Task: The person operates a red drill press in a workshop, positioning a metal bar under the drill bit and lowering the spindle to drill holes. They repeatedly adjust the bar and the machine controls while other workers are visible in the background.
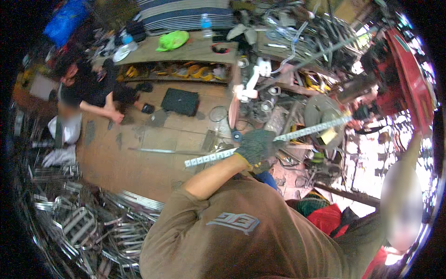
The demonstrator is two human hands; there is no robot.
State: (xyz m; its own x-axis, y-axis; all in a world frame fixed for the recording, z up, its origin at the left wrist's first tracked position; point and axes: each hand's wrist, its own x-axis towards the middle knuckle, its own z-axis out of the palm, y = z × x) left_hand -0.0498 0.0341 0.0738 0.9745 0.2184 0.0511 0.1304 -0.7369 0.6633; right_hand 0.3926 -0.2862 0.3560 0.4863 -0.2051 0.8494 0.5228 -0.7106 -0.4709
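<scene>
My left hand (255,148), in a dark green work glove with a yellow cuff edge, is closed around a long pale strip (316,129) with evenly spaced dark marks or slots. The strip slants across in front of me, its lower left end over the wooden floor and its upper right end near the red machine. My right arm (412,151) stretches out at the far right toward the red machine (409,79). Blur and glare hide the fingers of that hand, so its grip cannot be made out.
At left another person (93,88) in dark clothes sits low. A wooden bench (195,53) holds a bottle (206,25) and a green bag (173,41). A black case (180,102) lies on the floor. Metal frames (79,228) crowd the lower left; tools and scrap clutter the right.
</scene>
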